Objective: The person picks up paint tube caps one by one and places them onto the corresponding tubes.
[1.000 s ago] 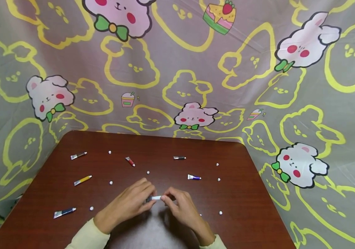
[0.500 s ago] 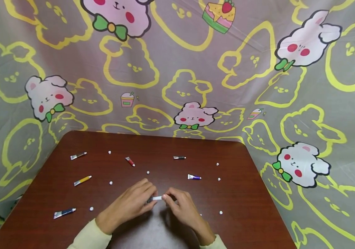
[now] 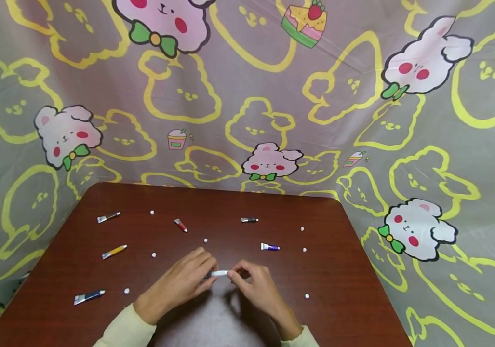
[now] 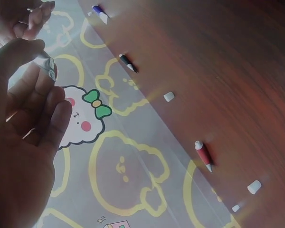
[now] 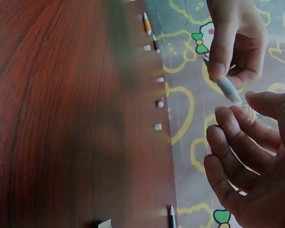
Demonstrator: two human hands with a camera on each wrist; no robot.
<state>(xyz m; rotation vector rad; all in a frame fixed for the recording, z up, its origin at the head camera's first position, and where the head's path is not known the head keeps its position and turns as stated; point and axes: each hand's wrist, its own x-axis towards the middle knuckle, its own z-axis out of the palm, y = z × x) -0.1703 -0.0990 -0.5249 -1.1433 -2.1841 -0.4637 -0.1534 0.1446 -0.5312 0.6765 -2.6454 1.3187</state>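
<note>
Tube point(image 3: 219, 273) above the worktop point(image 3: 338, 270): pinched it near the flat end with left hand point(image 3: 182, 275), at the tip with right hand point(image 3: 256, 285), judged it light, soft-walled, best taken by the neck.

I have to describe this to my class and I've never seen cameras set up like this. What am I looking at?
There is no machine here, just a person's two bare hands. The wide picture comes from a camera on the head, looking forward and down; the other two come from cameras worn on each wrist.

The left hand pinches a small, slim white tube with a silvery end. The thumb and fingers of the right hand are at its other end.

On the reddish-brown wood-grain table lie six more small tubes: yellow, red, purple, navy, black and brownish. Several little white caps are scattered around. Behind is a grey sheet with cartoon animals.
</note>
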